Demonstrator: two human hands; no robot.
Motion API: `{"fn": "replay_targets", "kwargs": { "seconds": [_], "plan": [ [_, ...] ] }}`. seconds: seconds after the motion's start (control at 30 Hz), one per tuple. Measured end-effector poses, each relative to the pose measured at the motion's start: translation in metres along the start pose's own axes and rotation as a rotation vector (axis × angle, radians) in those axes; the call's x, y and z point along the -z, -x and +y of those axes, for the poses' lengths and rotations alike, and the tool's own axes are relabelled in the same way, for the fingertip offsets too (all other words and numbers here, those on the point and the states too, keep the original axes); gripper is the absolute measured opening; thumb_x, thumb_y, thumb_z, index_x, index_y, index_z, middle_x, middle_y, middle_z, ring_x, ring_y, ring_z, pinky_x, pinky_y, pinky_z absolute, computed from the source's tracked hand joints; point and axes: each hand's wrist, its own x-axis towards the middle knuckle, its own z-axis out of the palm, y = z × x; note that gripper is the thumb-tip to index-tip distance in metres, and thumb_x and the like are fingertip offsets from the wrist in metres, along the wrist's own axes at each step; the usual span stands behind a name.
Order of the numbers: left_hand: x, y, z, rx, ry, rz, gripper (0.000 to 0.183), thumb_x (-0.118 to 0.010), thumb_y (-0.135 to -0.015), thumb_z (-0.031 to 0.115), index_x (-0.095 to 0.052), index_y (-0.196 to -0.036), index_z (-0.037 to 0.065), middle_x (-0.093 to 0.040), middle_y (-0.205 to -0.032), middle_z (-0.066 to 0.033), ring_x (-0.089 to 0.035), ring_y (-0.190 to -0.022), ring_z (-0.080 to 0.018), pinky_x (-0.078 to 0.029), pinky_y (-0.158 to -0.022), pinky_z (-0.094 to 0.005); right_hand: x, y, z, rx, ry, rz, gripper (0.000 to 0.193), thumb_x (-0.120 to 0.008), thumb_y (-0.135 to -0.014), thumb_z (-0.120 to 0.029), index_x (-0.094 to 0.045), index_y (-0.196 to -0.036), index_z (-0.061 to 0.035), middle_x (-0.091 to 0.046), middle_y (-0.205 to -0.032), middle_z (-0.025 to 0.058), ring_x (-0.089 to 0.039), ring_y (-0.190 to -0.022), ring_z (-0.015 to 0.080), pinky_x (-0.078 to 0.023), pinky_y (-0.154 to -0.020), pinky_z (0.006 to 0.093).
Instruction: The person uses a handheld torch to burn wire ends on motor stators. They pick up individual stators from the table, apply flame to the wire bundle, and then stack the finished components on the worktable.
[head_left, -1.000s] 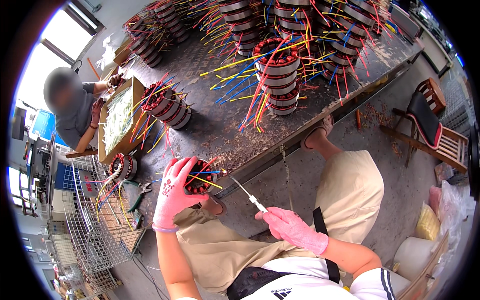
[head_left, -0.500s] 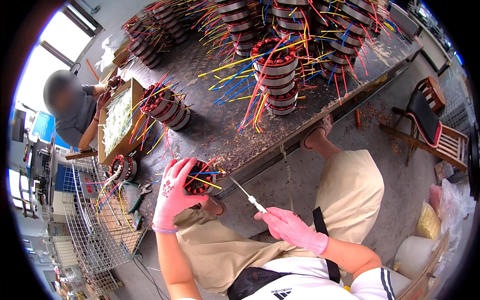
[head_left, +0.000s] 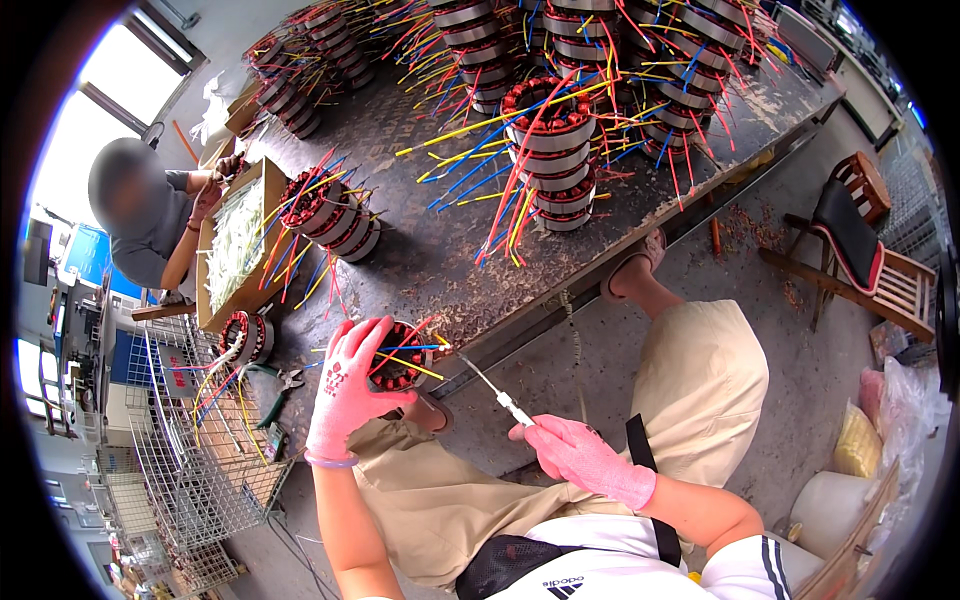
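Note:
My left hand [head_left: 345, 385], in a pink glove, is wrapped round the side of a motor stator [head_left: 412, 378] at the table's near edge. Red, blue and yellow wires stick out over the stator's open top, and my palm hides its left side. In my gloved right hand [head_left: 585, 457] is a slender white tool [head_left: 513, 407] with a thin shaft. The shaft slants up and left, its far end close to the stator's right side; whether they touch I cannot tell.
Stacked stators [head_left: 555, 160] with splayed wires crowd the table's far side. A shorter stack [head_left: 335, 215] leans at left. Nearby are green-handled pliers [head_left: 275, 395], a single stator [head_left: 247, 338] and a cardboard box [head_left: 270, 195] of white strips. A co-worker [head_left: 150, 230] sits beyond the box.
My hands, the stator and the white tool stay nearly still. The co-worker's hands have shifted closer together above the box.

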Motion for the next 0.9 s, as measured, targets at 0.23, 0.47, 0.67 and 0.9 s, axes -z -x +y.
{"fn": "replay_targets", "kwargs": {
  "seconds": [0.23,0.47,0.67,0.9],
  "plan": [
    [0.002,0.0,0.002,0.036,-0.012,-0.007,0.103,-0.089,-0.046,0.02,-0.05,-0.141,0.007,-0.052,-0.137,-0.0142,-0.042,-0.132,-0.0413,-0.033,-0.115,-0.0486,0.0,0.0,0.0,0.007,0.024,0.009,0.031,-0.047,-0.105,-0.026,-0.063,-0.116,-0.0024,-0.046,-0.064,-0.0023,-0.043,-0.056,0.0061,-0.037,-0.052,0.0245],
    [0.004,-0.001,-0.002,-0.117,-0.05,0.006,0.102,-0.089,-0.048,0.026,-0.05,-0.14,0.005,-0.054,-0.134,-0.0141,-0.043,-0.132,-0.0387,-0.025,-0.119,-0.0497,0.004,0.0,0.009,-0.012,-0.001,0.025,0.032,-0.046,-0.105,-0.026,-0.063,-0.118,-0.0024,-0.045,-0.062,-0.0024,-0.04,-0.053,0.0058,-0.034,-0.049,0.0247],
    [-0.002,-0.004,-0.002,-0.118,-0.068,0.026,0.1,-0.089,-0.05,0.033,-0.052,-0.138,0.006,-0.054,-0.134,-0.0145,-0.042,-0.135,-0.0355,-0.021,-0.12,-0.0536,0.001,0.002,-0.001,-0.025,0.03,0.063,0.031,-0.046,-0.104,-0.024,-0.063,-0.117,-0.0014,-0.043,-0.061,-0.0031,-0.038,-0.053,0.0051,-0.032,-0.049,0.0243],
    [0.0,-0.002,-0.003,-0.109,-0.066,0.04,0.102,-0.09,-0.049,0.035,-0.052,-0.138,0.006,-0.054,-0.133,-0.0155,-0.042,-0.135,-0.0354,-0.021,-0.121,-0.0525,-0.001,0.002,-0.004,-0.008,0.011,0.05,0.034,-0.046,-0.105,-0.027,-0.063,-0.119,-0.0013,-0.043,-0.058,-0.0039,-0.035,-0.052,0.0045,-0.028,-0.05,0.0233]
  ]
}}
